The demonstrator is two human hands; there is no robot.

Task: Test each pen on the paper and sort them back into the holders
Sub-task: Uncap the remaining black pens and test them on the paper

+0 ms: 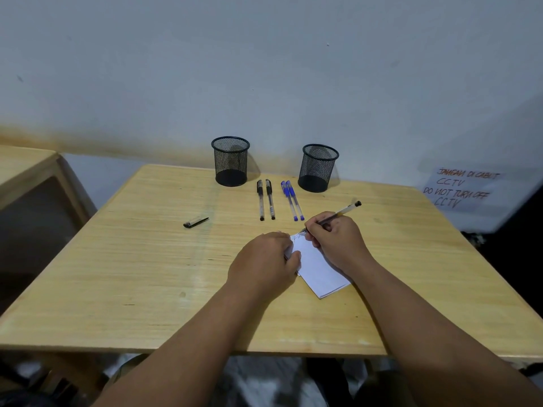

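My right hand [338, 239] grips an uncapped black pen [345, 211], whose tip touches the top corner of a small white paper [320, 271] where faint scribbles show. My left hand [264, 264] presses flat on the paper's left edge. The pen's black cap [195, 222] lies alone on the table to the left. Two capped black pens [266, 199] and two capped blue pens [292, 199] lie side by side further back. Two black mesh holders stand at the table's far edge, the left holder [230, 161] and the right holder [318, 167], both looking empty.
The wooden table [132, 274] stands against a pale wall. A second wooden table [26, 168] is at the far left. A handwritten CCTV notice [461, 188] hangs on the wall at the right.
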